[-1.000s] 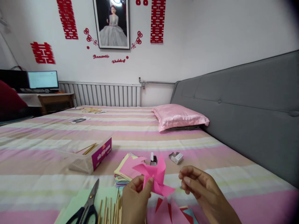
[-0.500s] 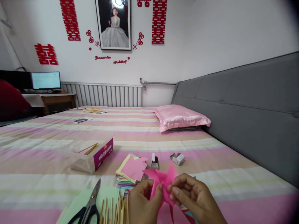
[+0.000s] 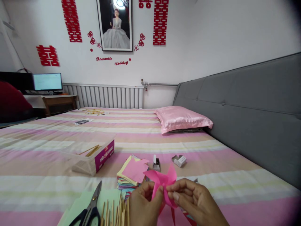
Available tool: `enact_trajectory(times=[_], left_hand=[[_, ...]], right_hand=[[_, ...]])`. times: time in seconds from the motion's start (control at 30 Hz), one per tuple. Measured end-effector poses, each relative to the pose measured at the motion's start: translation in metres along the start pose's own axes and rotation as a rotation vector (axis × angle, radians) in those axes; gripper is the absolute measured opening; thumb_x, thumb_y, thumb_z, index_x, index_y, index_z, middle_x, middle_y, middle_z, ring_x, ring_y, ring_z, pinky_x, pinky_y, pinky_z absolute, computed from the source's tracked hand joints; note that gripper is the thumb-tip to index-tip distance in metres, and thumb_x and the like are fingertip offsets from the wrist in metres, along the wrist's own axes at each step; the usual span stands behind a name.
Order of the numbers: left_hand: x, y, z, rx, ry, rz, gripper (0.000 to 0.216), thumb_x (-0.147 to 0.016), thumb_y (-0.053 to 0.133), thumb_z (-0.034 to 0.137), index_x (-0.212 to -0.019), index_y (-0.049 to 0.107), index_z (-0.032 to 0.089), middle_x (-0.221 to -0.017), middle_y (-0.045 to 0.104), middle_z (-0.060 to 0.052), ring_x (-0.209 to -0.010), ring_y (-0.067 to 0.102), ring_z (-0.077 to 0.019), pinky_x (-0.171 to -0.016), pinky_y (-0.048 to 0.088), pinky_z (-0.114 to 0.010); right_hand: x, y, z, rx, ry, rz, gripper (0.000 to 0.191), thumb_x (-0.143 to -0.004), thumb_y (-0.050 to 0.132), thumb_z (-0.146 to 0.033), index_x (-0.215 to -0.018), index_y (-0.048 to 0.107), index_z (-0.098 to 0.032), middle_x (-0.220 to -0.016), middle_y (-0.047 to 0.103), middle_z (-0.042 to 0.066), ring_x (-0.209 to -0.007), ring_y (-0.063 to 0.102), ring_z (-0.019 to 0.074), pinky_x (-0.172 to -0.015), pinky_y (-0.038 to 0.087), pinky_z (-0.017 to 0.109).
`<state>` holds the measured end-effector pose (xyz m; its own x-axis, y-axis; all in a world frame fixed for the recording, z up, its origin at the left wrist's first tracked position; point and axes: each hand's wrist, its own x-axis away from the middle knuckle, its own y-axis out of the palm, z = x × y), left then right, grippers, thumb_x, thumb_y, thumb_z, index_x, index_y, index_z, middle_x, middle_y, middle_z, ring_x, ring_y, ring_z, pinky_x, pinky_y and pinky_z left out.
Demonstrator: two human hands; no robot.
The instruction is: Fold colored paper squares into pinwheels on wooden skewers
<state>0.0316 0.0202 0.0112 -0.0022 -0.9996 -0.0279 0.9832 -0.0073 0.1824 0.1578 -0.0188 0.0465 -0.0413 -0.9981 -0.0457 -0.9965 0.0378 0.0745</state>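
Observation:
A folded pink paper pinwheel (image 3: 164, 182) is held low in the middle of the view, above the striped bed. My left hand (image 3: 144, 205) pinches it from the left with thumb and fingers closed. My right hand (image 3: 196, 202) pinches its centre from the right, fingertips pressed together against the paper. Both hands touch each other at the pinwheel. Just behind lies a stack of coloured paper squares (image 3: 131, 172), with a bundle of wooden sticks (image 3: 116, 213) to the left of my left hand.
Black-handled scissors (image 3: 90, 207) lie on a pale green sheet at bottom left. A clear box with a magenta label (image 3: 94, 155) holds more sticks. A small stapler (image 3: 155, 164) and a small box (image 3: 179, 160) sit behind the paper. Pink pillow (image 3: 183, 119) and grey headboard (image 3: 249, 113) stand on the right.
My right hand has moved left from beside the pinwheel and closed on its centre. The pinwheel has dropped slightly, and my left hand keeps its hold.

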Motion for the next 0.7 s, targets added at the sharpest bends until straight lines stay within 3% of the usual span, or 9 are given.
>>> enact_trajectory(times=[0.23, 0.37, 0.53, 0.7], left_hand=[[0.002, 0.001, 0.012, -0.022, -0.004, 0.02, 0.023, -0.056, 0.068, 0.031, -0.05, 0.057, 0.012, -0.044, 0.052, 0.002, -0.044, 0.042, -0.0087, -0.044, 0.031, -0.019], [0.003, 0.001, 0.02, 0.037, -0.12, -0.01, 0.023, -0.053, 0.07, 0.032, -0.05, 0.059, 0.012, -0.043, 0.054, 0.001, -0.041, 0.044, -0.0087, -0.042, 0.034, -0.02], [0.003, 0.001, 0.025, 0.155, -0.217, -0.069, 0.029, -0.049, 0.074, 0.036, -0.049, 0.06, 0.011, -0.039, 0.051, 0.002, -0.038, 0.041, -0.0069, -0.041, 0.034, -0.019], [0.003, -0.001, 0.024, 0.084, -0.171, -0.12, 0.028, -0.054, 0.073, 0.035, -0.052, 0.061, 0.01, -0.044, 0.054, 0.001, -0.041, 0.041, -0.0065, -0.043, 0.032, -0.018]], right_hand=[[0.001, -0.003, -0.002, 0.064, -0.085, -0.081, 0.014, -0.07, 0.064, -0.031, -0.072, 0.06, -0.018, -0.075, 0.057, 0.001, -0.063, 0.058, 0.0118, -0.063, 0.049, 0.023], [0.001, -0.002, -0.002, 0.175, -0.193, -0.09, 0.013, -0.073, 0.061, -0.031, -0.07, 0.062, -0.019, -0.077, 0.055, 0.003, -0.067, 0.057, 0.014, -0.063, 0.049, 0.023], [0.002, -0.003, 0.002, 0.377, -0.3, -0.007, 0.015, -0.075, 0.057, -0.033, -0.07, 0.065, -0.021, -0.073, 0.062, 0.005, -0.064, 0.058, 0.0162, -0.057, 0.048, 0.023], [0.002, -0.002, 0.003, 0.554, -0.401, 0.067, 0.011, -0.074, 0.058, -0.028, -0.067, 0.065, -0.024, -0.064, 0.066, 0.001, -0.053, 0.056, 0.0146, -0.049, 0.043, 0.021]])
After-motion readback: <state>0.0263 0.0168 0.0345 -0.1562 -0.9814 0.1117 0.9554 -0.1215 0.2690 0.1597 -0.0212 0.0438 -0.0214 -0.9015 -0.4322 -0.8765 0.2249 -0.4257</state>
